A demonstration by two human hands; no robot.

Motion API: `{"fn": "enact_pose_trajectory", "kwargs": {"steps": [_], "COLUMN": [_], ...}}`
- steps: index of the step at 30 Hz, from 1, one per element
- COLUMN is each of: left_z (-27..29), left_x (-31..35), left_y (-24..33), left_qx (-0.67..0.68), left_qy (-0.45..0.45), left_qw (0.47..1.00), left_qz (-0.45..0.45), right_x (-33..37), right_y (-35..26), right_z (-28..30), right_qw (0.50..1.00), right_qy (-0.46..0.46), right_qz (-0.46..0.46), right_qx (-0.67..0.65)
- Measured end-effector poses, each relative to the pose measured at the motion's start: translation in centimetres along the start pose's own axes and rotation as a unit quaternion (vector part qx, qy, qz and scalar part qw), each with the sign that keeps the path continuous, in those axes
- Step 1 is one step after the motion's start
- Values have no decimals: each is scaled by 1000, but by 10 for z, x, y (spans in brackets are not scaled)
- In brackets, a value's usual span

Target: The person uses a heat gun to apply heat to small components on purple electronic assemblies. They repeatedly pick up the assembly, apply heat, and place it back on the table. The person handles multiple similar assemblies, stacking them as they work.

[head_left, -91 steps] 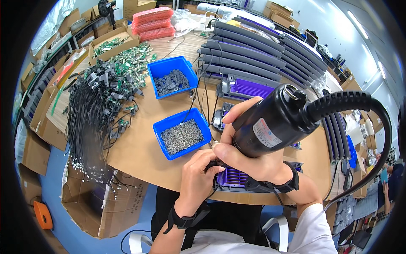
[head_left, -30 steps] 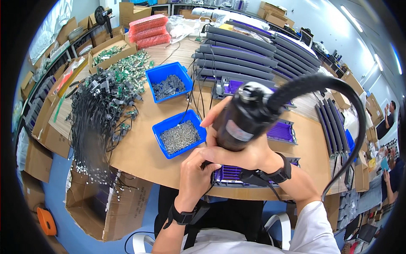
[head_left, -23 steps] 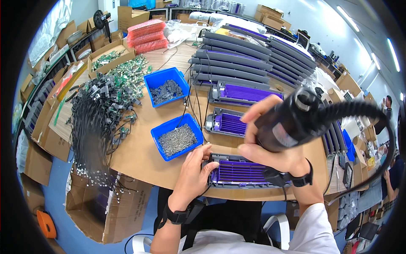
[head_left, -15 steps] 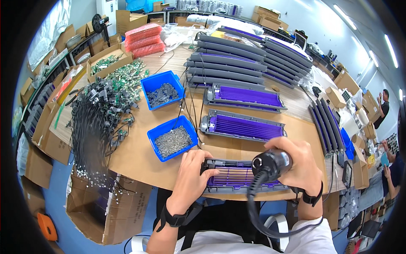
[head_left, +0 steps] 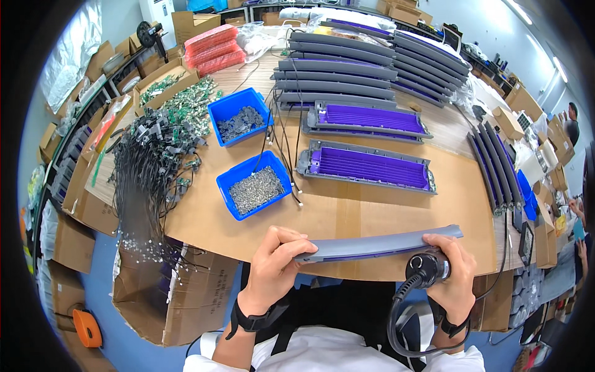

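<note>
A long grey housing panel (head_left: 381, 245) with a purple edge is held up on its side just above the table's near edge. My left hand (head_left: 274, 263) grips its left end between thumb and fingers. At its right end, my right hand (head_left: 451, 273) presses the panel with the thumb and also holds a corded black electric screwdriver (head_left: 427, 268), whose tip is hidden. Beyond them lie two open purple-and-grey housings (head_left: 372, 168). A blue bin of small metal screws (head_left: 255, 191) stands left of these, and a blue bin of grey parts (head_left: 240, 124) is behind it.
Stacked grey panels (head_left: 338, 65) fill the far middle, with more panels (head_left: 496, 167) at the right. Black cables (head_left: 145, 167) and green circuit boards (head_left: 192, 102) heap at the left. Loose cables hang beside the bins. An open cardboard box (head_left: 176, 297) sits below the table's left edge.
The housing that lay flat, open side up, is now lifted and turned so its grey outside shows. My right hand has moved from above it to its right end, keeping the screwdriver.
</note>
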State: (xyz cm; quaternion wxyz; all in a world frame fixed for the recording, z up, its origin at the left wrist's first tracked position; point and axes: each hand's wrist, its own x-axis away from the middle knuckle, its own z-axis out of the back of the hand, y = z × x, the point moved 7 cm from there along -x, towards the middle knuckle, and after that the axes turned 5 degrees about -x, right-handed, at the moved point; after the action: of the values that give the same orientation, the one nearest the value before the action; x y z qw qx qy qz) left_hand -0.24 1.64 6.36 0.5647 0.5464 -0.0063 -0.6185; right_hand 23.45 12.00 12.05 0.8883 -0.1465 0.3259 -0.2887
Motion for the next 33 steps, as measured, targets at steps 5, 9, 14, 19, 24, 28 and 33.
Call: {"fn": "enact_pose_trajectory", "kwargs": {"steps": [5, 9, 14, 19, 24, 28, 33], "left_z": [-1, -5, -8, -9, 15, 30, 24], "left_x": [1, -1, -1, -22, -82, -165, -279], "left_y": [0, -2, -4, 3, 17, 20, -15], "left_qx": [6, -4, -22, -14, 4, 50, 98], "left_qy": [-3, 1, 12, 2, 11, 2, -10], "left_qw": [1000, 1000, 998, 992, 989, 986, 986], "left_qz": [7, 20, 50, 125, 148, 158, 134], "right_x": [3, 3, 0, 1, 14, 24, 27], "right_y": [5, 4, 10, 18, 41, 61, 83], "right_z": [-2, 1, 1, 34, 64, 67, 71], "right_qw": [1000, 999, 999, 988, 979, 979, 984], "right_qy": [15, 32, 16, 148, 202, 200, 163], "right_qz": [-7, 13, 25, 30, -13, -31, -63], "right_qx": [-24, -26, -31, -37, -21, -17, -25]}}
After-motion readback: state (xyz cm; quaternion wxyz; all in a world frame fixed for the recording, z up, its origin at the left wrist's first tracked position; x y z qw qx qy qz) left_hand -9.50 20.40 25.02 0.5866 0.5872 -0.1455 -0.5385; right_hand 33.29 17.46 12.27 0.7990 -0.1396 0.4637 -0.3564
